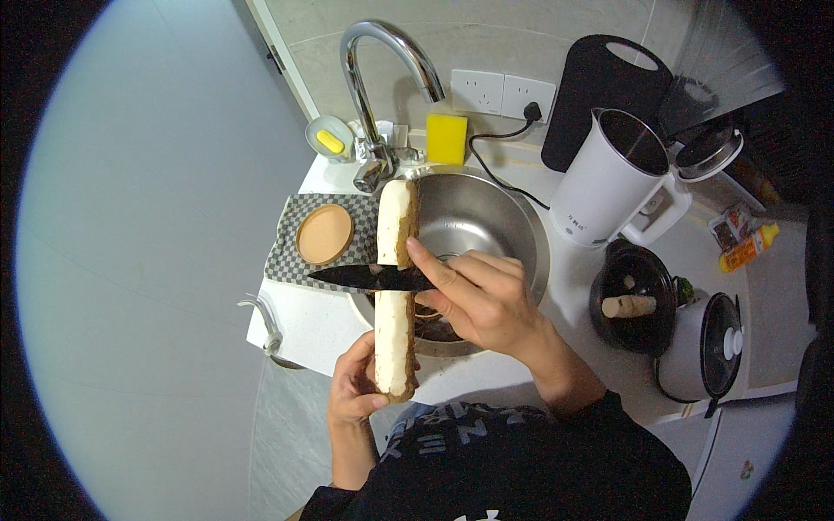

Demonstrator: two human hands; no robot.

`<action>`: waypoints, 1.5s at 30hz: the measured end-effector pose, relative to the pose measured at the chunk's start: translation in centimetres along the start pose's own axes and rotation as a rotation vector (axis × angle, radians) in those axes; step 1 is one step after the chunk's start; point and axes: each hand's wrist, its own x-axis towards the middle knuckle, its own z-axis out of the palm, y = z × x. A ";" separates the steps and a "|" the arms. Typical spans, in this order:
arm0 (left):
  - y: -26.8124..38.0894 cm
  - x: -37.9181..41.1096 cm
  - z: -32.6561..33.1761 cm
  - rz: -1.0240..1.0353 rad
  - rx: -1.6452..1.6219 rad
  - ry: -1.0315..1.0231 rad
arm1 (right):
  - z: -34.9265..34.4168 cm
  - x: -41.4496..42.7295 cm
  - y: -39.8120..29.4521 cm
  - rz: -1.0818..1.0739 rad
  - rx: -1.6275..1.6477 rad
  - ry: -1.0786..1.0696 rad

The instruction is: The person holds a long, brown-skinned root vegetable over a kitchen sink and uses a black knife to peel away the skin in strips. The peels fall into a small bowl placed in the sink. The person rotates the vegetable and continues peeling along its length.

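Observation:
My left hand (352,383) grips the lower end of a long, thick yam-like root (393,342), which points away from me over the left part of the round steel sink (515,215). White flesh shows along its top and left, while brown, hairy skin covers its right side. In my right hand (485,301) is a knife with a dark blade (358,277). The blade lies crosswise over the middle of the root, tip to the left. My right index finger reaches the root's skin just beyond the blade. The knife's handle is hidden in the hand. Dark scraps lie in the sink below.
A chrome faucet (355,71) arches behind the sink, near a yellow sponge (447,139). On the left, a checkered cloth (287,260) bears a round tan lid or dish (324,234). To the right stand a white electric kettle (596,189), a black bowl (635,332) holding root pieces, and a lidded pot (684,358).

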 end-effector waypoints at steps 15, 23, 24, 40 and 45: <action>0.1 -0.2 0.0 -0.006 0.045 0.025 | 0.7 -0.2 0.3 0.022 0.036 0.082; 0.2 0.0 0.2 0.022 0.027 0.008 | 0.0 0.1 -0.3 0.036 0.030 0.027; 0.2 -0.1 0.1 0.012 0.046 0.014 | 0.0 0.2 -0.3 0.038 0.027 0.028; 0.2 -0.1 -0.2 -0.042 0.066 -0.006 | 0.6 -0.2 0.5 0.061 -0.010 0.136; 0.0 -0.3 -0.5 -0.029 0.055 0.012 | 0.6 -0.2 0.4 0.080 0.024 0.105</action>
